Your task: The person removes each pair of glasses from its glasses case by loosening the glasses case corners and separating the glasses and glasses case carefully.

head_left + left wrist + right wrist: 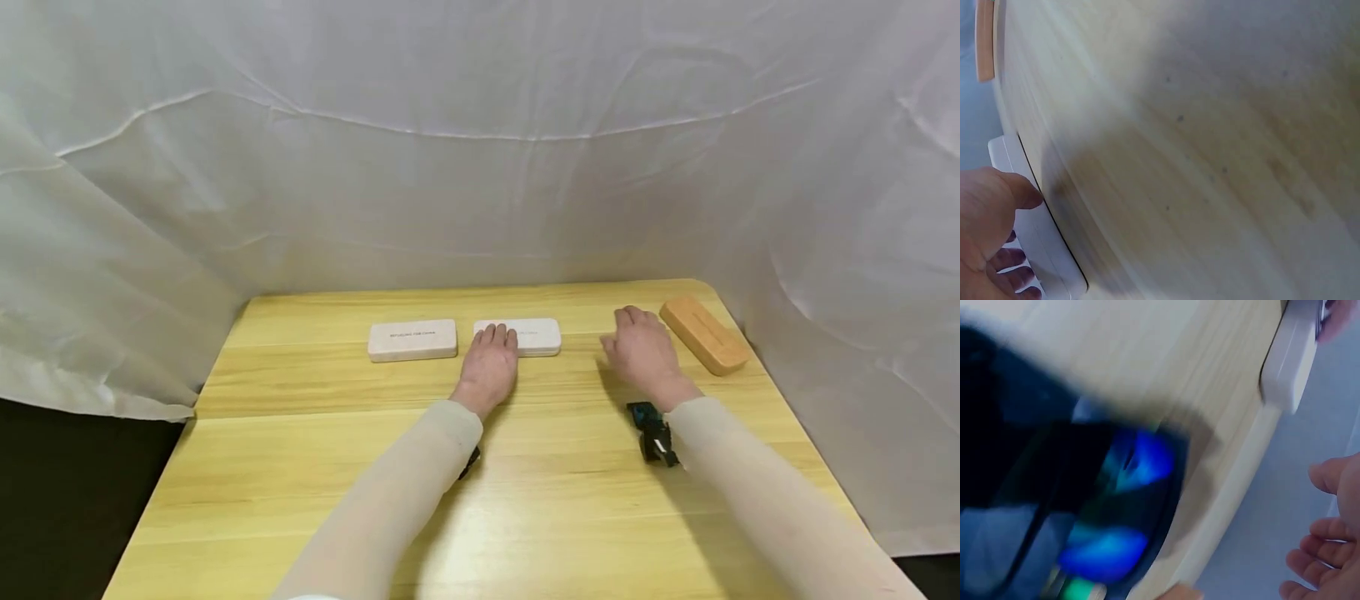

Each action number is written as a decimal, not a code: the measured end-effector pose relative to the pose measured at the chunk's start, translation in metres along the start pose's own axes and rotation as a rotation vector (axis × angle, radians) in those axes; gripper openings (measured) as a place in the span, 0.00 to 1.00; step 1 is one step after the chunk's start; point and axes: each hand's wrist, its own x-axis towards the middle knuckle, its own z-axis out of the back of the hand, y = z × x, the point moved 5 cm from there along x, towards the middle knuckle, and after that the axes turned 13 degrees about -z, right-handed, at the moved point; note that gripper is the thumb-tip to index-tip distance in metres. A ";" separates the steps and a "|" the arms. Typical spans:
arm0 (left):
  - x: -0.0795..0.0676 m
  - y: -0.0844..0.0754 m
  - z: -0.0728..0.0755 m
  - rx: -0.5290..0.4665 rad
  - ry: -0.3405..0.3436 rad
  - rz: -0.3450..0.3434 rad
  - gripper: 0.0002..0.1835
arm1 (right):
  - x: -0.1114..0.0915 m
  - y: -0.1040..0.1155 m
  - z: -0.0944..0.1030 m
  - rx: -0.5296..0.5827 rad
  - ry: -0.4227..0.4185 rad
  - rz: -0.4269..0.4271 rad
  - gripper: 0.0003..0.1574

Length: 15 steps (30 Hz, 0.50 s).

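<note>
On the far middle of the table, my left hand lies over the left end of a white, oblong hard case. The left wrist view has the thumb on the near side of this case, with the fingers bent over its top. My right hand hovers just left of an orange case, apart from it. Its fingers hang loosely curled with nothing in them. Left of the left hand rests another pale case with printed lettering.
The cases lie along the far part of a light wooden table. White cloth hangs behind and at both sides. A dark camera mount sits under the right wrist.
</note>
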 end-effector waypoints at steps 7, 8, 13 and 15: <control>-0.001 -0.003 -0.002 -0.067 -0.013 -0.027 0.30 | 0.005 -0.062 0.009 0.005 0.029 -0.123 0.41; -0.001 -0.003 -0.003 -0.075 -0.010 -0.031 0.30 | 0.005 -0.072 0.010 0.001 0.029 -0.139 0.40; -0.001 -0.004 -0.007 -0.078 0.023 -0.058 0.31 | 0.003 -0.107 0.007 -0.011 -0.004 -0.186 0.37; -0.001 -0.004 -0.008 -0.078 0.028 -0.064 0.31 | 0.001 -0.114 0.005 -0.028 -0.015 -0.180 0.37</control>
